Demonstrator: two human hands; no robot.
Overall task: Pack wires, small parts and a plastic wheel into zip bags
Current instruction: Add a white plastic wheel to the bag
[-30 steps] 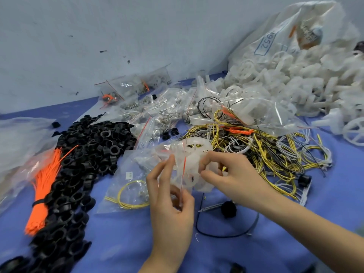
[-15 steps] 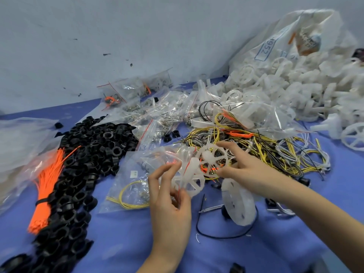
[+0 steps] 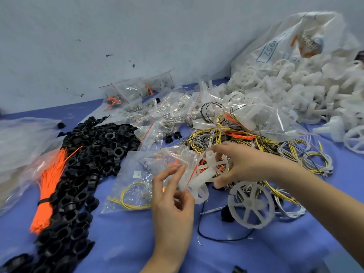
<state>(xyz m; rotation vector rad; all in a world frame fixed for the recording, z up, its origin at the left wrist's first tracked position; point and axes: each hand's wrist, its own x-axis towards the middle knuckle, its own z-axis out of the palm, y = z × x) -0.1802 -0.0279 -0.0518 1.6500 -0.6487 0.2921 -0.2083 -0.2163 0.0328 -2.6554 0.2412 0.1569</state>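
Note:
My left hand (image 3: 173, 201) pinches the mouth of a clear zip bag (image 3: 189, 174) with a red seal line. My right hand (image 3: 242, 162) grips a white plastic wheel (image 3: 211, 166) by its rim, and the wheel's stem sits partly inside the bag's opening. A second white wheel (image 3: 251, 205) lies flat on the blue table (image 3: 126, 237) just below my right wrist. Behind my right hand lies a tangle of yellow, black and white wires (image 3: 275, 150). A packed bag with a yellow wire coil (image 3: 130, 192) rests to the left of my left hand.
Black plastic rings (image 3: 86, 154) are heaped at the left beside an orange bundle of ties (image 3: 47, 194). Several filled zip bags (image 3: 149, 113) sit at the back. A big sack of white wheels (image 3: 295, 79) spills out at the right. A black wire loop (image 3: 220, 233) lies in front.
My right hand let a loose wheel drop onto the table, and now holds another wheel at the bag's mouth. The left hand keeps its pinch on the bag.

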